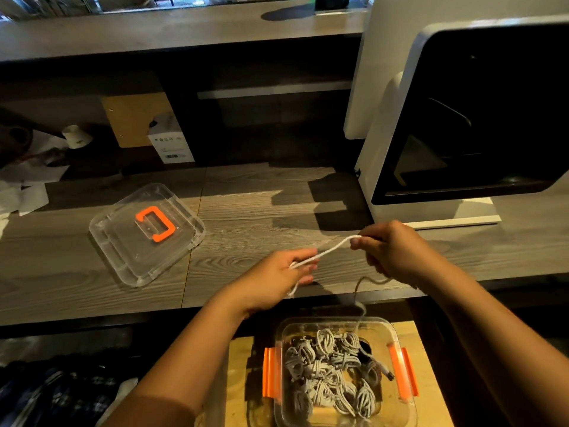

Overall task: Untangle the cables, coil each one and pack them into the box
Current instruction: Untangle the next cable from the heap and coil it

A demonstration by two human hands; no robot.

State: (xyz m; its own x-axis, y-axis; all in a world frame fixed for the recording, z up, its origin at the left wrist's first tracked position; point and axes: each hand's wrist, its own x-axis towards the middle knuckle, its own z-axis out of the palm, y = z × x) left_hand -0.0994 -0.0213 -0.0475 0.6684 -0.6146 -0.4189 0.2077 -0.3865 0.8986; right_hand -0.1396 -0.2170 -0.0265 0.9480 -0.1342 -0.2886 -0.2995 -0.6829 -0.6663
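Observation:
A white cable (pixel 331 249) is stretched between my two hands above the wooden counter (pixel 246 217). My left hand (pixel 284 272) grips one end, with a short tail hanging below the fingers. My right hand (pixel 388 251) pinches the cable higher up and to the right; the rest of the cable trails down from it toward the box. The clear box (pixel 397 331) with orange latches stands below the counter edge on a light wooden surface and holds several coiled grey-white cables (pixel 326 374).
The box's clear lid (pixel 123 241) with an orange handle lies on the counter at the left. A white machine with a dark window (pixel 462 118) stands at the right. Small boxes and papers sit at the back left under a shelf.

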